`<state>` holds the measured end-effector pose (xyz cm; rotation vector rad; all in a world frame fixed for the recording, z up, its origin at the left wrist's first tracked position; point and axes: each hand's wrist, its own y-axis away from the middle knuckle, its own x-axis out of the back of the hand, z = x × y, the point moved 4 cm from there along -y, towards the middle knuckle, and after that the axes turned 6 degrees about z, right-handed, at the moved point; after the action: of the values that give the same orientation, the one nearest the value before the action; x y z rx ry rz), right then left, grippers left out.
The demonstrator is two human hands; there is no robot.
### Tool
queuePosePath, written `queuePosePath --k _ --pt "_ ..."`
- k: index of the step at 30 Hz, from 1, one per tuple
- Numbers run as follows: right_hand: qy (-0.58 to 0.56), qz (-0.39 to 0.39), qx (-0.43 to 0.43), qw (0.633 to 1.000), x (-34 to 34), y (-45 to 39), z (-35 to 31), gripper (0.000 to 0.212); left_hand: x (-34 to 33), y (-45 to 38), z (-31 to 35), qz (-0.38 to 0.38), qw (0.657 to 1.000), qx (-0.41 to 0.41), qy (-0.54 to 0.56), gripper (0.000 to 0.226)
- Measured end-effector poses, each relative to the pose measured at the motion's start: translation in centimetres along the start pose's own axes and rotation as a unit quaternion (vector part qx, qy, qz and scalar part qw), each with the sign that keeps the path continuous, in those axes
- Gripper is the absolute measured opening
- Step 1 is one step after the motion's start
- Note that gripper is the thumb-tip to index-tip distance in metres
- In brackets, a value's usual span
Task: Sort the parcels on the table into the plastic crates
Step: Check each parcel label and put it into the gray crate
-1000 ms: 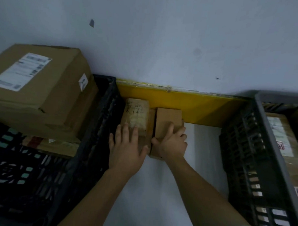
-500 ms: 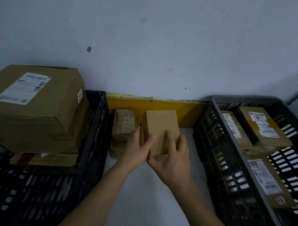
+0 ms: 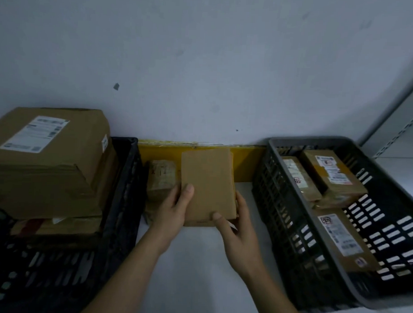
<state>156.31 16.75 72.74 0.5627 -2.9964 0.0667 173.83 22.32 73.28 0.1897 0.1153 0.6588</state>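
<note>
A plain brown cardboard parcel (image 3: pixel 208 184) is lifted off the white table, tilted toward me, between the two crates. My left hand (image 3: pixel 174 210) grips its left edge with the thumb on top. My right hand (image 3: pixel 236 225) holds its lower right corner, thumb on the top face. A smaller taped parcel (image 3: pixel 161 178) with handwriting lies on the table behind my left hand. The black crate (image 3: pixel 123 200) on the left carries a large labelled box (image 3: pixel 48 158). The grey crate (image 3: pixel 315 230) on the right holds three labelled parcels (image 3: pixel 333 177).
A yellow strip (image 3: pixel 247 162) runs along the wall at the table's back edge. White table surface (image 3: pixel 196 273) shows between the crates. A grey metal shelf upright (image 3: pixel 394 111) rises at the far right.
Both hands have raised the plain parcel higher and drawn it nearer to me. A second ago they rested on the two parcels lying on the table. The view has tilted up and right.
</note>
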Motion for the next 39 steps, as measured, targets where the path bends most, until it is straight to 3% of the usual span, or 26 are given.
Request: queuePosePath --k 4,7,9,11,13,16,19,22,24,27,33,36,39 --pt "0.121 0.058 0.043 0.990 0.9 0.6 -0.2 0.095 -0.5 0.9 0.8 0.014 1.000 -0.024 -0.015 0.026" --pt "0.222 0.092 0.141 0.960 0.8 1.8 -1.6 0.097 -2.2 2.2 2.3 -0.020 0.998 -0.050 0.014 0.057" --pt "0.235 0.105 0.199 0.945 0.5 2.4 -2.4 0.094 -3.3 2.8 2.8 -0.038 0.998 -0.059 -0.005 0.090" --pt "0.221 0.091 0.229 0.944 0.7 2.9 -3.0 0.087 -3.6 2.8 3.0 -0.032 0.998 -0.049 -0.003 0.100" --pt "0.168 0.061 0.226 0.958 1.4 2.9 -3.2 0.075 -3.1 2.6 3.1 -0.023 0.999 -0.029 0.026 0.086" --pt "0.083 0.049 0.142 0.985 2.8 2.1 -2.5 0.068 -2.4 2.3 2.8 -0.021 0.998 -0.004 0.052 0.061" --pt "-0.006 0.010 0.038 0.999 3.0 1.3 -1.9 0.084 -2.7 2.6 2.4 -0.045 0.996 0.008 0.081 0.070" --pt "-0.057 -0.037 0.010 0.998 2.6 1.4 -2.1 0.088 -2.8 2.9 2.2 -0.051 0.993 0.032 0.100 0.077" --pt "-0.012 -0.010 0.029 0.999 2.7 1.5 -2.2 0.086 -2.7 2.9 2.1 -0.044 0.995 0.032 0.088 0.070" --pt "0.107 0.053 0.096 0.988 3.2 1.6 -2.5 0.085 -2.1 2.8 2.6 0.017 0.998 -0.010 0.052 0.037" --pt "0.243 0.079 0.222 0.941 2.3 2.1 -3.3 0.092 -3.2 3.5 3.8 0.032 0.997 -0.070 0.010 0.066" --pt "0.241 0.078 0.220 0.942 2.6 2.0 -3.5 0.087 -2.7 2.9 3.6 0.044 0.997 -0.054 0.021 0.056" --pt "0.262 0.077 0.212 0.938 2.5 1.8 -4.1 0.097 -2.9 2.8 3.5 0.021 0.998 -0.056 -0.002 0.053"
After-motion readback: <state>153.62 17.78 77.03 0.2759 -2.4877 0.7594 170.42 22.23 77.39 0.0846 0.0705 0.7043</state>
